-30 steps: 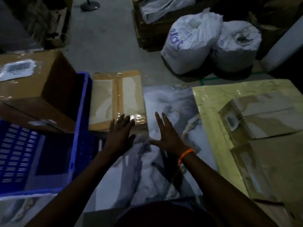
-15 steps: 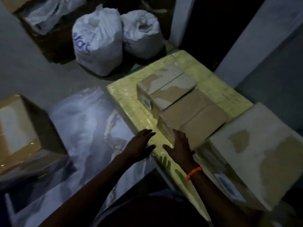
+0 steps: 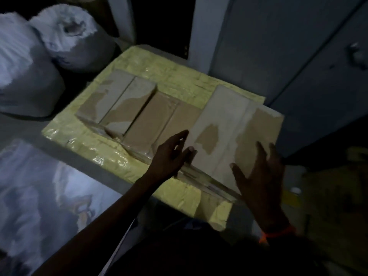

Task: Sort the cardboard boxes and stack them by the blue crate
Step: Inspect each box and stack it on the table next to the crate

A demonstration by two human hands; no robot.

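Dimly, large taped brown cardboard box point(image 3: 235, 124) on yellow plastic-wrapped slab point(image 3: 175, 76), left hand point(image 3: 169, 156) at its left edge, right hand point(image 3: 258, 176) over its near corner, both grips spread apart, empty.

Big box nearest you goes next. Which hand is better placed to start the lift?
Left, probably. The left hand sits at the large box along its left edge, fingers open; the right hand is spread over its top, not at an edge.
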